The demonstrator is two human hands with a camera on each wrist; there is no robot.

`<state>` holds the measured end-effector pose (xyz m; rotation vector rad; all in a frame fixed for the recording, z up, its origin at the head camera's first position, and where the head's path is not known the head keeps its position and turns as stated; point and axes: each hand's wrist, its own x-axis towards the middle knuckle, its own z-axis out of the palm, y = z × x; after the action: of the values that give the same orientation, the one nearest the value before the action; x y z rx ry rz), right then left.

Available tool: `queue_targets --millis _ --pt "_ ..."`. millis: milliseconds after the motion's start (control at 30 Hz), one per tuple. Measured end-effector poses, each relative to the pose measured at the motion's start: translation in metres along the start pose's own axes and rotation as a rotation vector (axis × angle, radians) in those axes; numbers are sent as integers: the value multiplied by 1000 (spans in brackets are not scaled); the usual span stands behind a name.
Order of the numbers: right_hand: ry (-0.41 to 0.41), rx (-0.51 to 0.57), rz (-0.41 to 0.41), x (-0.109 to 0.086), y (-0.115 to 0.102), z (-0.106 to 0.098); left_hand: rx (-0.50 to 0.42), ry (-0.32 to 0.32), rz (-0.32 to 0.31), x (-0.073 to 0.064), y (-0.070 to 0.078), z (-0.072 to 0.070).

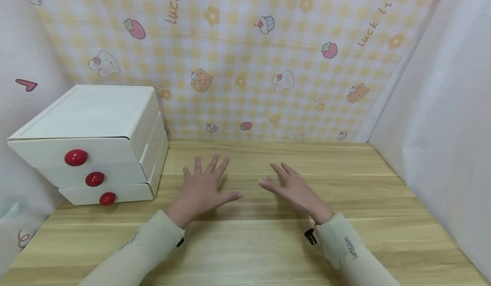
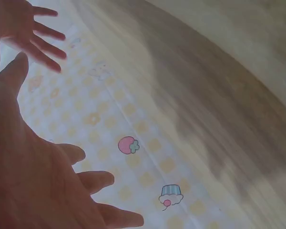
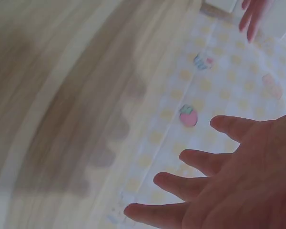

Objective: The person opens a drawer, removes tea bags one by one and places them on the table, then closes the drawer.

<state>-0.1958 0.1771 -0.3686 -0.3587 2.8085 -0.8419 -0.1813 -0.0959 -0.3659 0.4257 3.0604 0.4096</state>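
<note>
My left hand (image 1: 201, 192) hovers over the wooden table (image 1: 245, 252) with its fingers spread and nothing in it. To its left stands a white three-drawer box (image 1: 92, 111), the thing nearest to it. My right hand (image 1: 297, 190) is held over the table to the right of the left one, thumb pointing inward, holding nothing. Spread fingers (image 2: 95, 181) of the left hand show in the left wrist view, with the right hand beyond. The right wrist view shows the right hand (image 3: 248, 171) with its fingers apart above the table.
Each drawer bears a red round knob (image 1: 76, 157), and the drawers look closed. A yellow checked cloth (image 1: 238, 56) printed with cartoons hangs behind the table. White sheeting (image 1: 441, 98) bounds the right side, and more white sheeting (image 1: 27, 119) the left.
</note>
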Motion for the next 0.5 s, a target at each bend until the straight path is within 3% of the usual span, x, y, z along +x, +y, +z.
queue_targets --millis 333,500 --pt "-163 257 -13 3 -27 -1 -44 5 31 -14 -1 -6" --pt "-208 386 2 5 -34 2 -70 36 59 -25 -2 -9"
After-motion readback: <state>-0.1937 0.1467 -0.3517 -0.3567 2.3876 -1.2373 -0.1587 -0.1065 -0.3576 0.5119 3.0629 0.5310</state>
